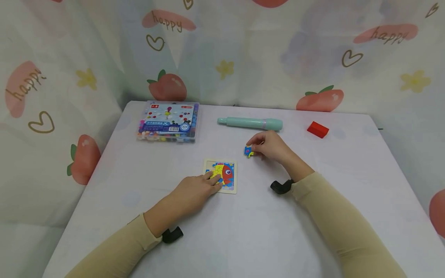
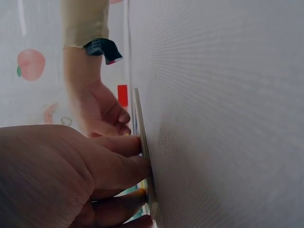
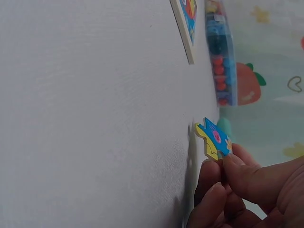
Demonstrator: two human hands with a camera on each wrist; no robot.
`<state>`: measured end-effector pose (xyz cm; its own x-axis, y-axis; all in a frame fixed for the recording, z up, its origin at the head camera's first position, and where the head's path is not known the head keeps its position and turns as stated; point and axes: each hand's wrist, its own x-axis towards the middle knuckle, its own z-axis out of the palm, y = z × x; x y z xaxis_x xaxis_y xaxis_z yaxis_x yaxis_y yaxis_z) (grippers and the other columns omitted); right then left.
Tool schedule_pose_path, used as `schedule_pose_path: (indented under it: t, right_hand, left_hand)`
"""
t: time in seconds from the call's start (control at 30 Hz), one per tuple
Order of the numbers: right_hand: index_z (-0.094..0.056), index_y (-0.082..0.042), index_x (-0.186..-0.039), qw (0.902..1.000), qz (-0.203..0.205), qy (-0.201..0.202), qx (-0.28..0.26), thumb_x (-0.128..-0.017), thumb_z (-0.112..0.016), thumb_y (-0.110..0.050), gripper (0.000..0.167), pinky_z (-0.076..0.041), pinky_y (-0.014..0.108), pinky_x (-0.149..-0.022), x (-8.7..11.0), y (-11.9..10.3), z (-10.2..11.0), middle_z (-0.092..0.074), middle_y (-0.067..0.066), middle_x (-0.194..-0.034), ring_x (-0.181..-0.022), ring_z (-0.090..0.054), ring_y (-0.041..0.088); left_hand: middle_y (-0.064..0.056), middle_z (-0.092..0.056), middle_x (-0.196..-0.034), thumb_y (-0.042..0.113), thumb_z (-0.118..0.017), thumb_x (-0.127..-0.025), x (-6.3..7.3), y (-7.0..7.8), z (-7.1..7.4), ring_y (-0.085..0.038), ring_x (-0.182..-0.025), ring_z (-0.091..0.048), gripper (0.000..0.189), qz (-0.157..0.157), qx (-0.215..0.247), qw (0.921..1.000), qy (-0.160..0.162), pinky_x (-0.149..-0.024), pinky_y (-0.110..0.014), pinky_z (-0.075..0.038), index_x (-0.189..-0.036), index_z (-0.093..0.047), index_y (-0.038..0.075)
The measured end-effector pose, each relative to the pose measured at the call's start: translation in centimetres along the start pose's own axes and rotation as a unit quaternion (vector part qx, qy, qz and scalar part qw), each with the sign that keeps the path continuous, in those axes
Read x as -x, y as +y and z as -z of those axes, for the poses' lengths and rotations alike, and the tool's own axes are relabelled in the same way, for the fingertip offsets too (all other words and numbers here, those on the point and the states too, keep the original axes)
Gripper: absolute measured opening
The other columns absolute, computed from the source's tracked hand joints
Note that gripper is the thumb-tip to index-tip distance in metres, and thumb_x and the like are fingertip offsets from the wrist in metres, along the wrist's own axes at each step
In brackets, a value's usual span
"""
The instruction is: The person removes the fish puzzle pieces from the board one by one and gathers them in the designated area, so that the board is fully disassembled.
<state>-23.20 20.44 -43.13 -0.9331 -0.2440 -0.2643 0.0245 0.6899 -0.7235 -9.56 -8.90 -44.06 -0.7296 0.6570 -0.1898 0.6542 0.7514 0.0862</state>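
Note:
A square jigsaw puzzle (image 1: 227,178) with a yellow and red fish picture lies in its pale wooden frame at mid-table. My left hand (image 1: 194,192) rests on its left side, fingers spread over the pieces and covering part of the fish. To the upper right of the frame, my right hand (image 1: 272,146) pinches a blue puzzle piece (image 3: 214,139) between thumb and fingers. That piece has a yellow edge and a pink spot, and in the right wrist view it is held tilted close over the white tabletop.
A clear plastic case (image 1: 169,121) of coloured beads stands at the back left. Behind the right hand lies a mint-green microphone-shaped tube (image 1: 250,123). A red block (image 1: 318,129) sits at the back right. Patterned cloth (image 1: 208,50) hangs behind the table.

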Motion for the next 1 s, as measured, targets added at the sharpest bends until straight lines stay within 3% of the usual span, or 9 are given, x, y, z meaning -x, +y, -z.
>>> schedule_pose_path:
  t: [0.17,0.4,1.0]
  right_hand:
    - [-0.081,-0.007,-0.118,0.9999,0.005,0.009,0.009,-0.103,-0.071,-0.008,0.018,-0.057,0.028,-0.065,-0.4,0.4,-0.1,-0.075,0.013,-0.099,-0.08,-0.067,0.022]
    - [-0.081,-0.008,-0.112,0.9975,0.017,0.043,0.052,-0.102,-0.07,-0.008,0.015,-0.049,0.032,-0.083,-0.8,0.5,-0.8,-0.074,0.012,-0.106,-0.099,-0.059,0.025]
    - [-0.079,-0.007,-0.112,0.9942,0.017,0.076,0.075,-0.098,-0.073,-0.005,0.015,-0.05,0.036,-0.087,-0.8,0.0,-1.6,-0.07,0.012,-0.105,-0.099,-0.06,0.027]
  left_hand:
    - [0.0,-0.055,-0.164,0.012,-0.065,-0.107,0.0,0.0,0.0,-0.026,-0.156,-0.049,0.045,0.0,0.004,1.0,0.002,-0.11,-0.047,-0.059,-0.151,-0.065,0.022]
    - [0.001,-0.055,-0.164,0.012,-0.066,-0.106,0.0,0.0,0.0,-0.026,-0.156,-0.049,0.046,0.003,0.003,1.0,0.001,-0.109,-0.047,-0.059,-0.151,-0.065,0.022]
    - [0.001,-0.055,-0.164,0.013,-0.064,-0.106,-0.1,0.2,0.2,-0.026,-0.156,-0.049,0.048,0.003,-0.003,1.0,-0.008,-0.106,-0.047,-0.061,-0.153,-0.063,0.024]
